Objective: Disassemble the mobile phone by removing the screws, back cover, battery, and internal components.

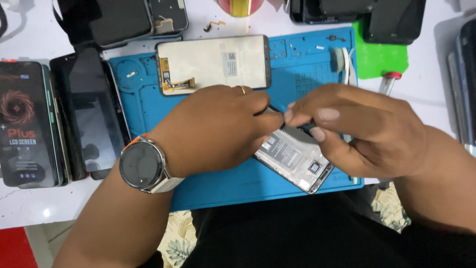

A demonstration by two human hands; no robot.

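Observation:
An opened phone body [297,161] lies tilted on the blue work mat [233,191], its inner parts facing up. My left hand [213,129], with a ring and a round wristwatch [143,165], covers the phone's upper left part and pinches a thin dark tool [274,107] at its fingertips. My right hand [357,129] meets it from the right, fingertips closed on something small and dark above the phone. What exactly the right fingers grip is hidden.
A detached screen panel [213,63] with a flex cable lies face down at the mat's back. Several phones and screens [89,114] sit to the left and along the back. A green pad [382,57] and small screws [297,47] are at the back right.

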